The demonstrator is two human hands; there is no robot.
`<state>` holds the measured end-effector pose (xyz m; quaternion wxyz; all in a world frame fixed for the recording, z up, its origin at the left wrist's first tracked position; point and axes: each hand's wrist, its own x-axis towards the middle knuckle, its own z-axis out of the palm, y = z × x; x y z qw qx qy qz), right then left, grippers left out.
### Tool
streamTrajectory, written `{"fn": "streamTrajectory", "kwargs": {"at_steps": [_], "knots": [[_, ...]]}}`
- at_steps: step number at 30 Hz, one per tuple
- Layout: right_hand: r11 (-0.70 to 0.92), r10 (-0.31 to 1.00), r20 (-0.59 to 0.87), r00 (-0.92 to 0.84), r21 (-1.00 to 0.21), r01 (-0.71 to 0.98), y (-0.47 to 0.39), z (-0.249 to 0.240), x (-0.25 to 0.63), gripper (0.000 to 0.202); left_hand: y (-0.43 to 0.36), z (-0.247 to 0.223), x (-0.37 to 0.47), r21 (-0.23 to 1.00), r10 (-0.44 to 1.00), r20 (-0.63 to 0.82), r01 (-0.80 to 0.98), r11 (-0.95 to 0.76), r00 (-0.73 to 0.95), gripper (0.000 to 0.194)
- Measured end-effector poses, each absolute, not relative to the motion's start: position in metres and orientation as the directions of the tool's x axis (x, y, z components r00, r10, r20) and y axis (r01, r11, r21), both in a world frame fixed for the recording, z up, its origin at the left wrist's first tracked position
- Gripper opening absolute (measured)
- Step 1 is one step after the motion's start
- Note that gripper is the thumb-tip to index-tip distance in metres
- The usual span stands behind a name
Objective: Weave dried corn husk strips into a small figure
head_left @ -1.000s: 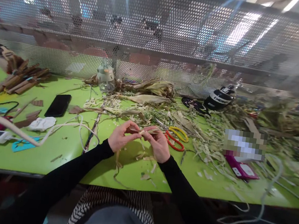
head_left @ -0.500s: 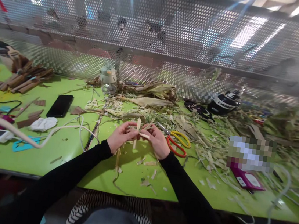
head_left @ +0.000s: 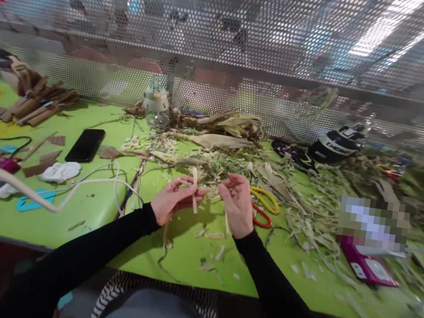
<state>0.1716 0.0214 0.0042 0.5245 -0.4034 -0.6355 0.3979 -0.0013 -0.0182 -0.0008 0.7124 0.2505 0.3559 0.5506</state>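
Observation:
A small crossed piece of pale husk strips [head_left: 195,182] stands upright between the thumb and fingers of my left hand [head_left: 175,199], above the green table [head_left: 94,237]. To the right of it is my right hand [head_left: 237,205], its fingers curled loosely and a pale strip [head_left: 227,221] hanging beneath its palm. Another thin strip [head_left: 211,191] runs between the two hands; whether the right fingertips grip it is hard to see. Scissors with yellow and red handles [head_left: 268,201] lie just beyond my right hand, partly covered by it.
Dried husks [head_left: 218,141] and shreds spread across the back and right. A clear bottle [head_left: 157,106] and a black bottle [head_left: 334,144] stand near the perforated metal screen [head_left: 228,40]. At left are a phone [head_left: 86,145], white tissue [head_left: 61,171], a cable [head_left: 94,183] and cardboard pieces [head_left: 42,103].
My right hand has moved away to the right from my left hand, which still holds the crossed strips. The whole view has shifted slightly.

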Motion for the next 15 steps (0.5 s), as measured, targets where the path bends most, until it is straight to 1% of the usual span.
{"fn": "streamTrajectory", "kwargs": {"at_steps": [1, 2, 3, 4, 5, 6, 7, 9, 12, 15], "knots": [[0.493, 0.87, 0.471, -0.15, -0.84, 0.226, 0.021, 0.007, 0.175, 0.026, -0.017, -0.001, -0.002, 0.752, 0.964, -0.24, -0.605, 0.261, 0.118, 0.035], [0.623, 0.782, 0.57, -0.251, -0.704, 0.341, 0.02, 0.009, 0.178, 0.021, -0.016, -0.001, -0.002, 0.754, 0.965, -0.241, -0.605, 0.256, 0.106, 0.037], [0.736, 0.675, 0.631, -0.382, -0.542, 0.405, 0.02, 0.011, 0.179, 0.018, -0.015, -0.002, -0.002, 0.757, 0.966, -0.237, -0.603, 0.251, 0.104, 0.038], [0.822, 0.565, 0.642, -0.518, -0.388, 0.416, 0.02, 0.013, 0.18, 0.017, -0.014, -0.003, -0.001, 0.76, 0.967, -0.229, -0.602, 0.247, 0.108, 0.039], [0.881, 0.466, 0.621, -0.63, -0.257, 0.397, 0.02, 0.013, 0.18, 0.018, -0.014, -0.003, -0.001, 0.761, 0.969, -0.221, -0.601, 0.244, 0.113, 0.041], [0.914, 0.391, 0.594, -0.703, -0.157, 0.375, 0.02, 0.013, 0.18, 0.02, -0.013, -0.004, -0.001, 0.76, 0.969, -0.217, -0.604, 0.241, 0.115, 0.042], [0.928, 0.344, 0.57, -0.746, -0.084, 0.364, 0.02, 0.011, 0.179, 0.022, -0.013, -0.005, 0.0, 0.754, 0.97, -0.217, -0.611, 0.24, 0.113, 0.042], [0.928, 0.321, 0.546, -0.774, -0.017, 0.373, 0.02, 0.007, 0.178, 0.023, -0.013, -0.006, 0.001, 0.738, 0.969, -0.223, -0.631, 0.238, 0.104, 0.044], [0.918, 0.337, 0.557, -0.759, -0.018, 0.395, 0.018, 0.002, 0.179, 0.026, -0.013, -0.008, 0.003, 0.73, 0.967, -0.233, -0.637, 0.246, 0.107, 0.047], [0.919, 0.317, 0.568, -0.76, 0.013, 0.393, 0.016, 0.0, 0.181, 0.03, -0.014, -0.009, 0.005, 0.74, 0.967, -0.232, -0.626, 0.247, 0.107, 0.048]]}}
